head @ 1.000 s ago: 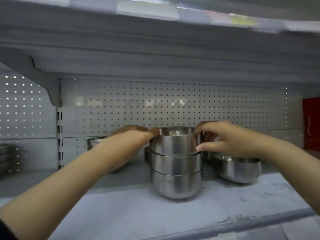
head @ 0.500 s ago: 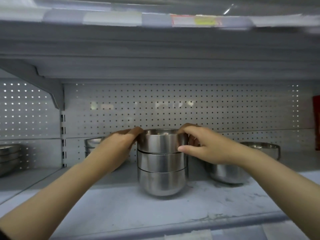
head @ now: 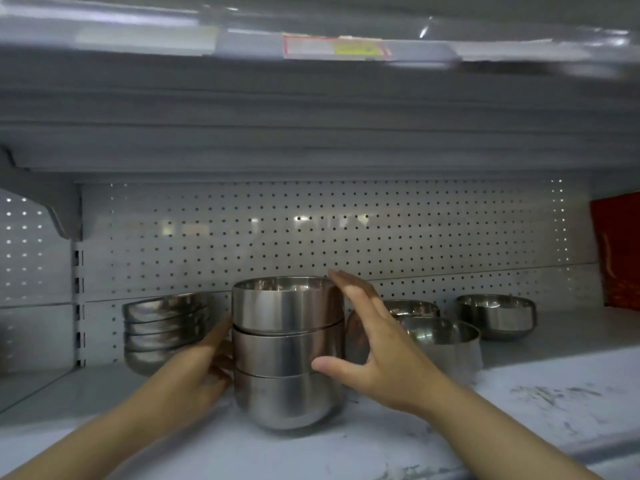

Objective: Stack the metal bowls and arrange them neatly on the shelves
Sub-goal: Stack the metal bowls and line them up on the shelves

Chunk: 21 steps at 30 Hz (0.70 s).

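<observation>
Three metal bowls are sitting nested in one upright stack [head: 287,351] at the middle of the grey shelf [head: 519,403], near its front edge. At about 9 o'clock from that stack, further back against the perforated back panel [head: 415,237], a second stack [head: 166,327] of what look like five shallower bowls is standing. At about 3 o'clock, three more bowls are resting: one front bowl [head: 446,341] just beside the right hand, a back bowl [head: 412,308] partly hidden behind it, and a single bowl [head: 495,317] further out. A red item [head: 618,251] is showing at the far right edge. The left hand [head: 194,379] is reaching in from 7 o'clock, fingers spread and lying along the left side of the middle and lower bowls. The right hand [head: 374,344] is coming in from 5 o'clock, opened wide, thumb touching the middle bowl's wall and the fingers reaching up by the top bowl's rim; neither hand is closing into a firm grip.
</observation>
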Motion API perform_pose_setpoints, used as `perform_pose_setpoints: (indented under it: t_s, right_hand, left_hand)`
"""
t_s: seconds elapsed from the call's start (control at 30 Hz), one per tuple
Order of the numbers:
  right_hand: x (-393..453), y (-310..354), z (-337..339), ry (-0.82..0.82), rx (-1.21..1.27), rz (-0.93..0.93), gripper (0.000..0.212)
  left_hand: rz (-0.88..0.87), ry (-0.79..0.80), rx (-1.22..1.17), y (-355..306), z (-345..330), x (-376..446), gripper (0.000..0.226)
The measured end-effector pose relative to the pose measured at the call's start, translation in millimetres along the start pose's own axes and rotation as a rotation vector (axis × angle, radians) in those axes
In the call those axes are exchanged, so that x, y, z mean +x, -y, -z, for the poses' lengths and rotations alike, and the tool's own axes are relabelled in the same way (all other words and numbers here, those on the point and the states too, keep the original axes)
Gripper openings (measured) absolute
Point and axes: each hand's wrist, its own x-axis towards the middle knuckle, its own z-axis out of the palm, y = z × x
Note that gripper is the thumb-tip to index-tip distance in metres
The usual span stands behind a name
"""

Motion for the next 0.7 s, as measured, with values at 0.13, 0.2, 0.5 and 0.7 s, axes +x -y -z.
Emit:
perform_pose_setpoints:
  t_s: [0.13, 0.2, 0.5, 0.7]
  right_hand:
    - [-3, -6, 0, 0.021, 0.035, -0.093, 0.104]
    - [-3, -7, -2, 0.037, 0.038, -0.134, 0.111]
    - [-1, -9, -6, 0.115, 0.059, -0.205, 0.106]
    - [-3, -9, -8, 0.174, 0.029, -0.292, 0.097]
  left_hand:
    - [-0.108, 0.095, 0.305, 7, 13, -3, 0.071]
    - [-0.170, 0.096, 0.334, 3, 10, -2, 0.085]
    - [-0.198, 0.136, 0.276, -3, 5, -7, 0.064]
    - [-0.184, 0.147, 0.234, -6, 2, -10, 0.072]
